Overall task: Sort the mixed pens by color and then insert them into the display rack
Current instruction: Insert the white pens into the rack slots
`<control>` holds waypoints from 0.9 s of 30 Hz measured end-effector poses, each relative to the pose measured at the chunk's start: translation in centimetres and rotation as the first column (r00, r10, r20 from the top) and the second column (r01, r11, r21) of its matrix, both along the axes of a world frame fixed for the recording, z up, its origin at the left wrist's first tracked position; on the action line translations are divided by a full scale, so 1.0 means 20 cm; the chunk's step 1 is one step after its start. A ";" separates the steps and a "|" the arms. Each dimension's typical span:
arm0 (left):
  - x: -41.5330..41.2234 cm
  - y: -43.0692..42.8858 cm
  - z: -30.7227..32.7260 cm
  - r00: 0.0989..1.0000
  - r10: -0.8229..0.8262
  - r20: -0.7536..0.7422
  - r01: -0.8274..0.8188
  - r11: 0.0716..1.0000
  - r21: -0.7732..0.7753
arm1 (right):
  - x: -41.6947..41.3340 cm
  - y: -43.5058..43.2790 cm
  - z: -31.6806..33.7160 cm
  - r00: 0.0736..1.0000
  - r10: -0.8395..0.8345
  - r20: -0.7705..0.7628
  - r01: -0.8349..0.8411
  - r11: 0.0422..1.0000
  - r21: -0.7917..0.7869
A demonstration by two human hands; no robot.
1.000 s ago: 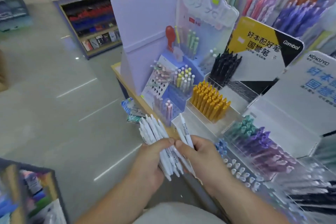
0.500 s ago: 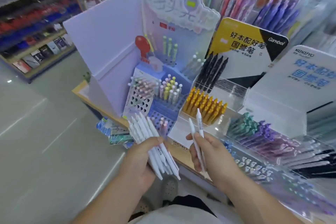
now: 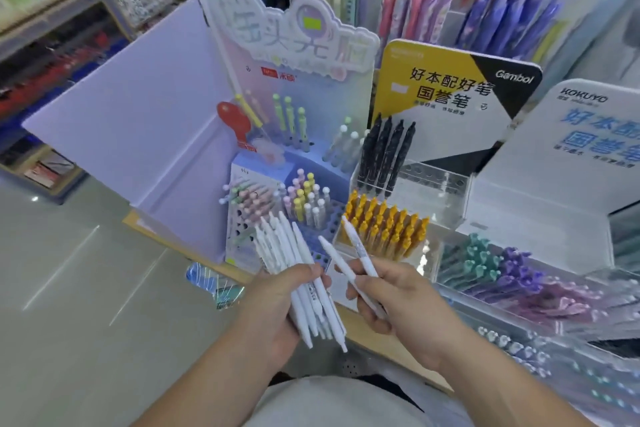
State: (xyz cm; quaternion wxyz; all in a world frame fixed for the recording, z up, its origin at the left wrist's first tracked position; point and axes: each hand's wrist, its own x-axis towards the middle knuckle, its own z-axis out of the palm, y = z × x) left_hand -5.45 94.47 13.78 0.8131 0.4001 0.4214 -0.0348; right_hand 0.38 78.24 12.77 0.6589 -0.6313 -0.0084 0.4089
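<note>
Head view: left hand (image 3: 273,305) grips a fanned bunch of white pens (image 3: 298,274), right hand (image 3: 398,302) pinches two white pens (image 3: 349,253) before the yellow-pen rack (image 3: 384,229).

The wooden counter (image 3: 156,234) runs beneath the left hand (image 3: 277,302) gripping a bundle of white pens (image 3: 298,274) and the right hand (image 3: 398,298) gripping two white pens (image 3: 356,253). Just beyond the left grip stand a lavender cardboard display (image 3: 138,135) and a blue perforated pen rack (image 3: 322,243). Beyond the right grip sits a clear acrylic rack (image 3: 436,191) of orange pens (image 3: 384,225) and black pens (image 3: 384,152), and to that grip's right a clear tray (image 3: 446,274) of teal pens (image 3: 474,260) and purple pens (image 3: 516,270).
</note>
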 end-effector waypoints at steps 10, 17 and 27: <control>0.23 0.12 -0.03 0.984 -0.175 0.021 0.176 0.980 -0.094 | 0.00 0.24 0.01 0.928 -0.297 0.224 0.332 0.933 -0.142; 0.31 0.35 -0.10 0.937 -0.339 -0.083 0.336 0.941 -0.043 | -0.06 0.39 -0.04 0.873 -0.402 0.276 0.468 0.849 -0.247; 0.34 0.52 -0.17 0.898 -0.432 -0.090 0.425 0.901 -0.089 | -0.30 0.27 -0.17 0.718 -0.572 0.396 0.691 0.650 -0.315</control>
